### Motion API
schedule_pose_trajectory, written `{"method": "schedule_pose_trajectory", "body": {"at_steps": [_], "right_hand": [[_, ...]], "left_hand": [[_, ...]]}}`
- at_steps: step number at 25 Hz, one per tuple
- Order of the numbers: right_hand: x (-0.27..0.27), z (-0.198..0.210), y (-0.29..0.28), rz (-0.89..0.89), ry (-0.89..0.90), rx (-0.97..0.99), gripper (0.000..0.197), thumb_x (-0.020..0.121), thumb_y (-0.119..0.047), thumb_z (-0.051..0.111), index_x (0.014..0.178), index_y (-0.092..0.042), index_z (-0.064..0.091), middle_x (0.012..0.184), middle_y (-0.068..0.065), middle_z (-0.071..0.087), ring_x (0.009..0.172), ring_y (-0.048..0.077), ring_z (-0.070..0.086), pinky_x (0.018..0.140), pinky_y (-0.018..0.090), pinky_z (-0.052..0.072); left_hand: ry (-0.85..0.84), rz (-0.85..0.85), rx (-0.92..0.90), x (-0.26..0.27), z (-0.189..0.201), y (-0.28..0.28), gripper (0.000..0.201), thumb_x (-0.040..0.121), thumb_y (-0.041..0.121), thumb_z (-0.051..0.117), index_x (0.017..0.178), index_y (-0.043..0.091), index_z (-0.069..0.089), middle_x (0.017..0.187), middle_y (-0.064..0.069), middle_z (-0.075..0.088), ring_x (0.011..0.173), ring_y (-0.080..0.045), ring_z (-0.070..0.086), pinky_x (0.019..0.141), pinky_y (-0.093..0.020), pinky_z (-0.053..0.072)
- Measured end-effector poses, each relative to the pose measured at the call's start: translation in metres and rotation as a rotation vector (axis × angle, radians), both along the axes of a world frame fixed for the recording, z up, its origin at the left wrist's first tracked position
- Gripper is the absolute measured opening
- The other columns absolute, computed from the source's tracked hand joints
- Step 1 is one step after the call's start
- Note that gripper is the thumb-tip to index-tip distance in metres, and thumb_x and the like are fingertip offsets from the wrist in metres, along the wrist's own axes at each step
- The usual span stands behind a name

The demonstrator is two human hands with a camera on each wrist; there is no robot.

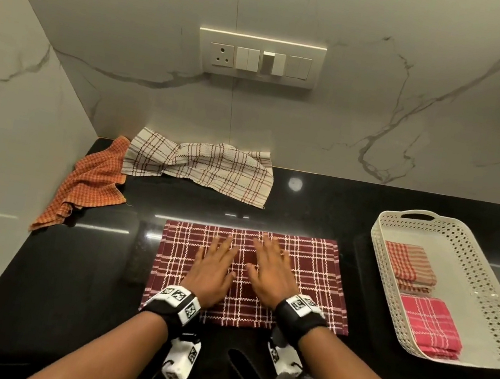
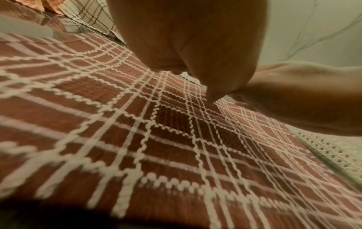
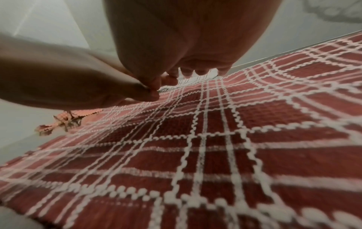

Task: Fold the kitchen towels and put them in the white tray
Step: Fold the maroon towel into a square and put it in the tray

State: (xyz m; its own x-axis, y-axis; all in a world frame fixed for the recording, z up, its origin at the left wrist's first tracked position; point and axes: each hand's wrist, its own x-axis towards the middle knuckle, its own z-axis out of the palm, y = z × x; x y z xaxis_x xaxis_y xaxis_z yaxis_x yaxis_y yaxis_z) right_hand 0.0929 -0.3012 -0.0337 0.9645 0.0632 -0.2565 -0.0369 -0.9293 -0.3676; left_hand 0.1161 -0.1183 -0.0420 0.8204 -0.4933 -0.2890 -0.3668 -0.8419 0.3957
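A glossy black worktop (image 1: 322, 200) runs along a pale marble wall (image 1: 395, 48) streaked with grey veins, and a second marble wall (image 1: 6, 85) closes the corner on the left. A white switch plate (image 1: 259, 58) sits on the back wall (one round-pin socket at its left end, rocker switches beside it). Soft light glints in streaks and one round spot on the worktop.

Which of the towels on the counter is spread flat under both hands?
The maroon checked towel, pressed by the left hand and right hand; the orange towel and beige checked towel lie crumpled behind.
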Motion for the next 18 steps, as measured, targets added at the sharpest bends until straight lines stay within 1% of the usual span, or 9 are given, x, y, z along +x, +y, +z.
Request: {"method": "schedule_pose_trajectory", "body": {"at_steps": [2,3,6,8,10,12,14,16,18], "right_hand": [[0.018,-0.006,0.016,0.121,0.08,-0.039,0.067,0.103,-0.044,0.029,0.16,-0.025,-0.001,0.167,-0.001,-0.009,0.154,0.021,-0.01,0.124,0.053,-0.002],[0.023,-0.011,0.015,0.153,0.121,-0.062,0.066,0.104,-0.044,0.028,0.16,-0.027,-0.003,0.167,-0.002,-0.01,0.154,0.022,-0.011,0.124,0.054,-0.003],[0.028,-0.031,-0.013,0.195,0.16,-0.138,0.069,0.101,-0.059,0.023,0.158,-0.035,-0.007,0.165,-0.005,-0.019,0.153,0.022,-0.017,0.123,0.056,-0.006],[0.026,-0.04,-0.046,0.131,0.127,-0.156,0.071,0.097,-0.068,0.017,0.157,-0.039,-0.01,0.163,-0.004,-0.022,0.151,0.022,-0.02,0.122,0.055,-0.009],[0.023,-0.046,-0.083,-0.005,0.108,-0.164,0.072,0.095,-0.072,0.012,0.156,-0.041,-0.011,0.162,-0.004,-0.023,0.151,0.022,-0.02,0.121,0.054,-0.01],[0.018,-0.047,-0.115,-0.143,0.113,-0.175,0.075,0.094,-0.073,0.013,0.156,-0.039,-0.012,0.162,-0.006,-0.023,0.152,0.022,-0.018,0.122,0.055,-0.007],[0.017,-0.045,-0.133,-0.211,0.142,-0.194,0.078,0.095,-0.072,0.016,0.158,-0.034,-0.01,0.165,-0.005,-0.019,0.153,0.019,-0.017,0.122,0.055,-0.006],[0.02,-0.041,-0.129,-0.245,0.163,-0.217,0.079,0.097,-0.07,0.018,0.159,-0.028,-0.009,0.166,-0.001,-0.016,0.153,0.021,-0.015,0.122,0.055,-0.007],[0.026,-0.034,-0.107,-0.278,0.124,-0.219,0.078,0.099,-0.065,0.019,0.159,-0.023,-0.005,0.166,0.004,-0.014,0.153,0.025,-0.014,0.121,0.055,-0.006]], "left_hand": [[0.052,-0.043,0.056,0.016,-0.006,-0.016,0.068,0.105,0.038,0.031,0.161,0.025,-0.007,0.166,0.003,-0.021,0.152,-0.022,-0.023,0.124,-0.057,-0.005],[0.07,-0.058,0.095,0.022,-0.011,-0.017,0.069,0.105,0.039,0.029,0.161,0.024,-0.008,0.166,0.002,-0.021,0.152,-0.023,-0.023,0.124,-0.057,-0.006],[0.032,-0.1,0.179,0.034,-0.028,-0.002,0.071,0.104,0.053,0.023,0.16,0.026,-0.012,0.163,0.003,-0.026,0.152,-0.024,-0.023,0.123,-0.051,-0.013],[0.011,-0.065,0.181,0.043,-0.035,0.017,0.073,0.1,0.062,0.012,0.158,0.028,-0.016,0.162,0.003,-0.029,0.151,-0.023,-0.026,0.122,-0.048,-0.014],[-0.003,0.004,0.19,0.052,-0.041,0.04,0.081,0.092,0.073,0.003,0.157,0.029,-0.02,0.162,0.002,-0.03,0.151,-0.025,-0.027,0.122,-0.048,-0.014],[-0.017,0.051,0.214,0.056,-0.043,0.06,0.092,0.084,0.083,-0.004,0.157,0.029,-0.019,0.162,0.002,-0.031,0.15,-0.025,-0.027,0.123,-0.049,-0.012],[-0.006,0.067,0.224,0.057,-0.042,0.069,0.101,0.077,0.088,-0.011,0.158,0.028,-0.017,0.163,0.001,-0.028,0.15,-0.025,-0.027,0.123,-0.048,-0.012],[0.009,0.086,0.23,0.056,-0.036,0.063,0.098,0.08,0.085,-0.007,0.157,0.027,-0.018,0.163,-0.001,-0.03,0.149,-0.026,-0.03,0.121,-0.049,-0.016],[0.009,0.085,0.199,0.054,-0.027,0.041,0.085,0.093,0.076,0.01,0.155,0.028,-0.022,0.159,0.0,-0.035,0.148,-0.027,-0.033,0.117,-0.052,-0.021]]}}
